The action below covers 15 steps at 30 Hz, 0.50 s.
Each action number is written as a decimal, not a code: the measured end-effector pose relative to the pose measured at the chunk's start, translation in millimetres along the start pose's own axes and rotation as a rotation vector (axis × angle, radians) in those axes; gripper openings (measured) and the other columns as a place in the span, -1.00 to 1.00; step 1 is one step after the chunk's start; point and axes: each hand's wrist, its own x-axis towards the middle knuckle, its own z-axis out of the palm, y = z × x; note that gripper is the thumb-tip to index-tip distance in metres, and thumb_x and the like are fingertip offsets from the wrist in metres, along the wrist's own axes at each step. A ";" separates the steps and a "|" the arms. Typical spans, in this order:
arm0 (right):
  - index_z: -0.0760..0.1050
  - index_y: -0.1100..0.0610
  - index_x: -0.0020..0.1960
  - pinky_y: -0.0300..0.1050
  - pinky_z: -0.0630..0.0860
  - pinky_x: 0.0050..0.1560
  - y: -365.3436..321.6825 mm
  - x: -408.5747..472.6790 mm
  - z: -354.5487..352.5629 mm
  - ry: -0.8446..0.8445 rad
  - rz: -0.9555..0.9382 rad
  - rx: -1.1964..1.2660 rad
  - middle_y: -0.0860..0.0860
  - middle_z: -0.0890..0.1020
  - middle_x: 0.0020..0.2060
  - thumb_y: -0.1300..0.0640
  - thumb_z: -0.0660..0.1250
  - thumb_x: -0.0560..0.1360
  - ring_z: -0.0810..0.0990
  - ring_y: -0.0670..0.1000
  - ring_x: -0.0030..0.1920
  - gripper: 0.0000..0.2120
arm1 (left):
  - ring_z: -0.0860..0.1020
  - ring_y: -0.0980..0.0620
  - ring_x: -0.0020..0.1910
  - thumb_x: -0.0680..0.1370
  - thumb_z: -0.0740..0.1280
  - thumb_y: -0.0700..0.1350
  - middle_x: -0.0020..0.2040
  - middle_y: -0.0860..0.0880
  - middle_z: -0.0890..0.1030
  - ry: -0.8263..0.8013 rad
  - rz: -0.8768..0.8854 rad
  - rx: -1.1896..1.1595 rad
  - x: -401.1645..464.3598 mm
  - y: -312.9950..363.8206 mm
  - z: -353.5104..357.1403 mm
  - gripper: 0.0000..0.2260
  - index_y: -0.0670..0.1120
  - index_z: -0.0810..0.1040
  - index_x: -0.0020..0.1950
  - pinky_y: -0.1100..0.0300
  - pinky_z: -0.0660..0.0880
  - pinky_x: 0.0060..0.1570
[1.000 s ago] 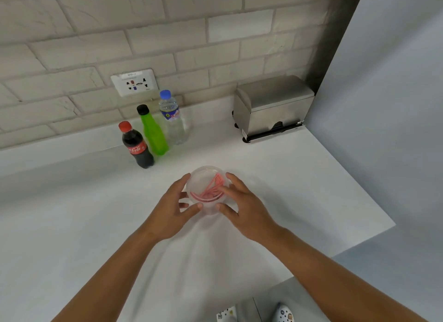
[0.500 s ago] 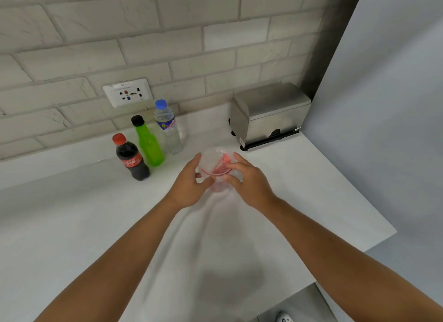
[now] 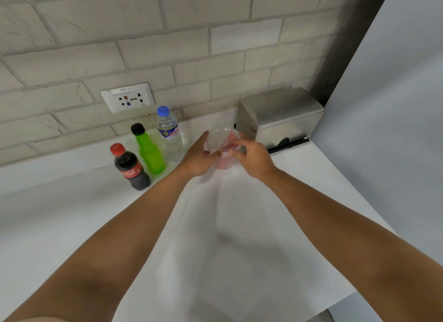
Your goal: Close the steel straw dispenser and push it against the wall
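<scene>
The steel straw dispenser (image 3: 279,117) stands at the back right of the white counter (image 3: 72,214), its lid down, close to the brick wall (image 3: 167,46). Just left of it, both my hands grip a clear plastic cup (image 3: 221,142) with red straws inside. My left hand (image 3: 199,157) wraps the cup's left side and my right hand (image 3: 251,157) holds its right side. The cup's base rests on or just above the counter; which one is unclear.
Three bottles stand left of my hands: a cola bottle (image 3: 130,169), a green bottle (image 3: 148,149) and a water bottle (image 3: 169,133). A wall socket (image 3: 128,100) sits above them. A grey panel (image 3: 383,106) bounds the counter on the right.
Both hands have carried the cup away from me, from mid-counter towards the back wall, so that it now sits beside the dispenser and the water bottle.
</scene>
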 end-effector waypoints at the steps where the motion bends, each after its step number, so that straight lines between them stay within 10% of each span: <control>1: 0.66 0.12 0.30 0.07 0.57 0.28 0.6 4.8 -0.1 -0.001 0.002 -0.001 0.14 0.64 0.36 0.08 0.49 0.55 0.60 0.20 0.36 -0.66 | 0.59 -0.09 0.35 0.60 0.45 -0.08 0.60 -0.11 0.42 0.003 -0.003 0.001 4.6 1.1 -0.6 -0.21 -0.03 0.07 0.72 0.27 0.35 0.18; 15: 0.65 0.13 0.27 -0.07 0.51 0.26 5.5 23.1 1.3 -0.005 -0.061 -0.011 0.11 0.58 0.43 0.11 0.47 0.58 0.61 0.21 0.34 -0.72 | 0.62 -0.11 0.30 0.62 0.45 -0.09 0.65 -0.11 0.33 0.002 0.016 0.008 21.2 1.3 -3.0 -0.20 -0.05 0.04 0.72 0.24 0.37 0.21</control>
